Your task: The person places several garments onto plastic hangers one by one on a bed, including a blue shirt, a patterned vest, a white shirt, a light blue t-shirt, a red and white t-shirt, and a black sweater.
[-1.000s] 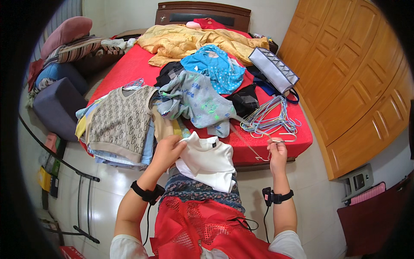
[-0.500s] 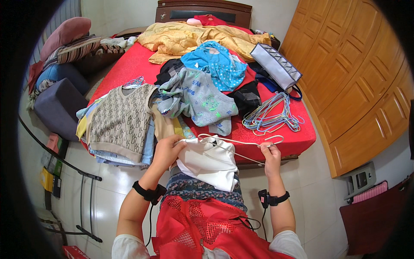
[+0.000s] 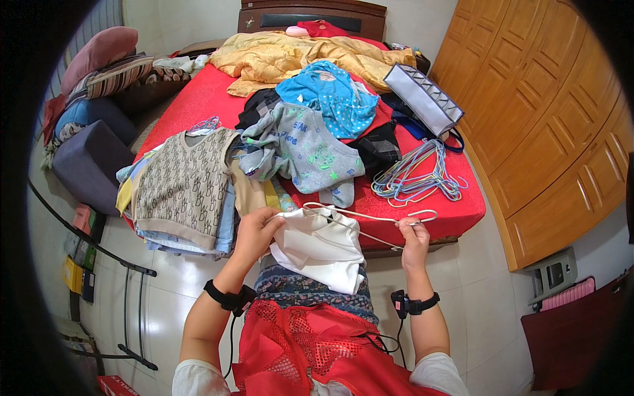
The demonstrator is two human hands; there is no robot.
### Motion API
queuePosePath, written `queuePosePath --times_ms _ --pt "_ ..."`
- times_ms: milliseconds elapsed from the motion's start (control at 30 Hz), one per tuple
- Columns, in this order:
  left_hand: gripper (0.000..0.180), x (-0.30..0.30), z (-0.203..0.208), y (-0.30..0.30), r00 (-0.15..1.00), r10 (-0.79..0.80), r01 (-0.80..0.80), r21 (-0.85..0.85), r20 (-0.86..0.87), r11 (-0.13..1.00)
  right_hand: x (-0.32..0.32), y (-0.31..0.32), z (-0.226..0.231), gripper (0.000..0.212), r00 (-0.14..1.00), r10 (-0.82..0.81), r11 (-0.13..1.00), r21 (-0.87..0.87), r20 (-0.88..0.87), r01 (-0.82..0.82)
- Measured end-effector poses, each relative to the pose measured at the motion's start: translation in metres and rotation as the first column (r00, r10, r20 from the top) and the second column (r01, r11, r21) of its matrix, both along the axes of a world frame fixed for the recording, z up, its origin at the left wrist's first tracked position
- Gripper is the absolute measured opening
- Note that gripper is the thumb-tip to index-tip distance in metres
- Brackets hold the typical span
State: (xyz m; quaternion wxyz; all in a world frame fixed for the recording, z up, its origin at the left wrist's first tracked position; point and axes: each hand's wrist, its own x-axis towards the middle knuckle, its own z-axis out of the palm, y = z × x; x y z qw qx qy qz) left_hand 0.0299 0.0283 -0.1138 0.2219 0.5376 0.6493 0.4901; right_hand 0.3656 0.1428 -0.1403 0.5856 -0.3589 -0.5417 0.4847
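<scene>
A white garment (image 3: 317, 247) hangs in front of me at the near edge of the bed. My left hand (image 3: 257, 231) pinches its left edge between thumb and fingers. In my right hand (image 3: 414, 236) is a pale clothes hanger (image 3: 370, 217), gripped near its hook. The hanger's far end reaches into the garment's opening, and part of it is hidden by the cloth. Just beyond lies a grey printed sweatshirt (image 3: 310, 148). Left of it, a beige patterned knit vest (image 3: 185, 185) tops a stack of clothes.
Several hangers (image 3: 422, 173) lie on the red bed (image 3: 456, 221) at right, below a grey-white storage box (image 3: 424, 99). Blue dotted clothing (image 3: 330, 99) and a yellow quilt (image 3: 264, 56) are farther back. Wooden cabinets (image 3: 548, 99) line the right; a black metal rack (image 3: 125, 310) stands left.
The hanger and my right hand have shifted very slightly to the right. My left hand keeps its pinch on the white garment.
</scene>
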Motion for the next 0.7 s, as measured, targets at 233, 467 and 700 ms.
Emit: queuePosePath --times_ms 233,467,700 --pt "0.017 0.006 0.009 -0.003 0.996 -0.017 0.022 -0.052 0.088 0.998 -0.008 -0.001 0.000 0.011 1.000 0.014 0.999 -0.048 0.020 -0.013" --pt "0.017 0.010 0.017 -0.006 0.990 0.010 -0.005 -0.038 0.142 0.999 -0.001 0.003 -0.009 0.009 0.998 0.012 0.998 -0.056 0.067 -0.008" --pt "0.017 0.010 0.014 -0.005 0.985 0.005 0.000 -0.026 0.170 1.000 0.001 0.005 -0.009 0.010 0.993 0.078 0.994 -0.087 0.084 -0.071"
